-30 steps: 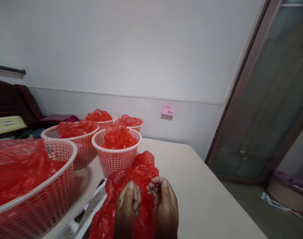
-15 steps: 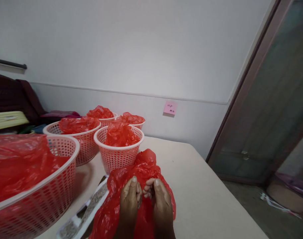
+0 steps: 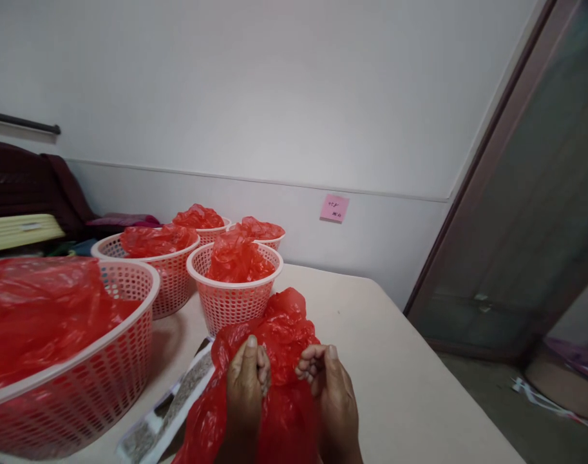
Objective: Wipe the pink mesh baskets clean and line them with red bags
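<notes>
A crumpled red plastic bag lies on the table in front of me, spread under and between both hands. My left hand is closed over the left part of the bag, thumb on top and fingers curled in. Over its right side, my right hand is closed too, its fingers bent towards the left hand. A gap with red film below it separates the two. I cannot make out what the curled fingers hold, if anything. Just behind the bag stands a pink plastic basket with red plastic in it.
A large pink basket with red plastic stands at the near left. Several more baskets line the back left. A grey and white strip-shaped object lies left of the bag. A pink note is on the wall, and the table edge runs along the right.
My hands have drawn apart, the right one moving to the right and the left one slightly left. The view has shifted a little.
</notes>
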### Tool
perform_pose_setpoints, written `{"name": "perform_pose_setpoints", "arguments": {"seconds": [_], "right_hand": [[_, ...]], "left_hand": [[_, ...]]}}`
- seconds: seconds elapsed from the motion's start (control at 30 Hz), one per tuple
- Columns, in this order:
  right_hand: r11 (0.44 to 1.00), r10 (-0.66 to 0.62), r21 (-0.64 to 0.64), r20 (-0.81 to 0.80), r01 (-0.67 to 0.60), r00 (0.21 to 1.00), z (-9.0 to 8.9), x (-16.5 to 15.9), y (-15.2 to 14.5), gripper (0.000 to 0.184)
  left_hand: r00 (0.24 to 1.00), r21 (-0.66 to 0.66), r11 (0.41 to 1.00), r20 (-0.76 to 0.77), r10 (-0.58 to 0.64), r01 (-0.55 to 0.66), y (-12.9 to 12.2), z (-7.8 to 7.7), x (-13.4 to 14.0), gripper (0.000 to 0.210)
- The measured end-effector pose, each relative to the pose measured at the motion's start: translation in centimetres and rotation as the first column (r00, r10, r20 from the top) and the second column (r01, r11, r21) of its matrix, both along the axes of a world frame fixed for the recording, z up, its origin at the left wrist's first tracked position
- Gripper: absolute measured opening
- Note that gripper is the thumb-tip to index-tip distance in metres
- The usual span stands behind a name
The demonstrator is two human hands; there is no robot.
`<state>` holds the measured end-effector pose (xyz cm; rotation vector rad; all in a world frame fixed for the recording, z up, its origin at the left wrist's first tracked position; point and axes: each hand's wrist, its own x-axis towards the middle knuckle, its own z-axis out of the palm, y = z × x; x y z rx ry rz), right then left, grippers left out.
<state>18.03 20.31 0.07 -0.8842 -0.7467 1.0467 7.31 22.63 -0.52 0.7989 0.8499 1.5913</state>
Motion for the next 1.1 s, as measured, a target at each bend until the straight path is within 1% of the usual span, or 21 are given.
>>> {"name": "perform_pose_setpoints", "arguments": {"seconds": [0.17, 0.27, 0.3, 0.37, 0.43, 0.5, 0.6, 0.7, 0.87, 1.0, 1.1], "right_hand": [[0.996, -0.035, 0.075, -0.077, 0.04, 0.996, 0.8, 1.1, -0.1, 0.053], [0.992, -0.029, 0.122, -0.102, 0.042, 0.994, 1.7, 1.9, -0.5, 0.061], [0.99, -0.022, 0.134, -0.101, 0.036, 0.995, 2.0, 2.1, -0.7, 0.063], [0.988, -0.018, 0.149, -0.088, 0.031, 0.996, 2.8, 2.7, -1.2, 0.067], [0.987, -0.032, 0.155, -0.06, 0.041, 0.998, 3.6, 3.2, -1.9, 0.071], [0.987, -0.039, 0.152, -0.017, 0.041, 0.999, 4.3, 3.6, -2.6, 0.075], [0.99, -0.033, 0.139, 0.055, 0.025, 0.998, 5.0, 4.0, -3.4, 0.08], [0.992, -0.035, 0.121, 0.097, 0.023, 0.995, 5.2, 4.3, -3.7, 0.081], [0.994, -0.041, 0.101, 0.131, 0.028, 0.99, 4.8, 4.6, -3.6, 0.082], [0.994, -0.037, 0.104, 0.175, 0.019, 0.984, 4.2, 4.7, -3.3, 0.082], [0.996, -0.023, 0.084, 0.171, 0.009, 0.985, 3.9, 4.8, -3.0, 0.082]], "left_hand": [[0.996, 0.025, 1.0, 0.086, -0.018, 0.016, -0.5, 1.3, -0.4, 0.047], [0.987, 0.016, 0.996, 0.136, -0.091, 0.089, -1.0, 2.4, -1.0, 0.057], [0.984, 0.014, 0.992, 0.126, -0.125, 0.124, -1.2, 2.8, -1.3, 0.062], [0.983, 0.017, 0.985, 0.053, -0.174, 0.173, -1.7, 3.6, -1.6, 0.071], [0.98, 0.02, 0.981, -0.042, -0.194, 0.195, -2.3, 4.2, -1.9, 0.077], [0.973, 0.01, 0.978, -0.105, -0.207, 0.209, -2.8, 4.6, -1.9, 0.079], [0.954, -0.023, 0.967, -0.16, -0.253, 0.253, -3.1, 4.6, -1.5, 0.078], [0.925, -0.06, 0.951, -0.224, -0.308, 0.302, -2.8, 4.0, -1.1, 0.077], [0.911, -0.081, 0.941, -0.236, -0.339, 0.329, -2.3, 3.1, -0.7, 0.077], [0.91, -0.099, 0.936, -0.221, -0.351, 0.337, -2.3, 3.2, -0.7, 0.077], [0.916, -0.108, 0.942, -0.22, -0.335, 0.319, -2.3, 3.5, -0.8, 0.078]]}}
